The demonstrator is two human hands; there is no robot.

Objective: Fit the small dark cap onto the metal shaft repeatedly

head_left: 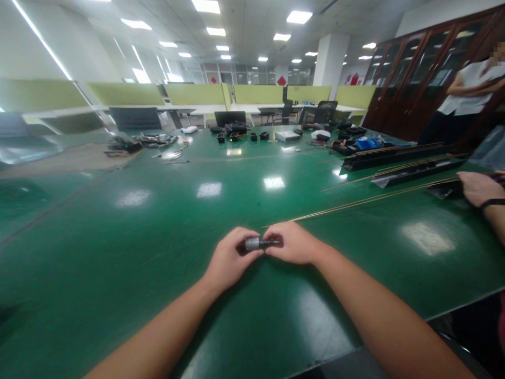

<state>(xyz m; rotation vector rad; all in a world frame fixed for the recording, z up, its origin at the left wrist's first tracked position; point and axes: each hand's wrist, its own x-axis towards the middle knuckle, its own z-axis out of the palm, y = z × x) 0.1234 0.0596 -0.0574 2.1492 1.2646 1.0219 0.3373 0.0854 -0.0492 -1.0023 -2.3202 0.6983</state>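
Between my two hands, just above the green table top (165, 221), is a small cylindrical part (253, 243), lying level. Its left section is a thick grey barrel; the right section is narrower, dark and ribbed, with a thin tip. My left hand (231, 258) is closed around the grey barrel, thumb in front and fingers behind. Curled around the narrow dark end, my right hand (294, 243) has its thumb and fingertips near the ribbed section. Fingers hide both ends in part, so the exact kind of part cannot be made out.
Thin brass-coloured rods (339, 209) stretch rightward beyond my right hand. Black metal channels (410, 171) lie at right, near another person's hand (479, 188). Small black boxes (234, 137), a grey device (288, 137) and cables line the far side. Another person (467, 95) stands by the cabinets.
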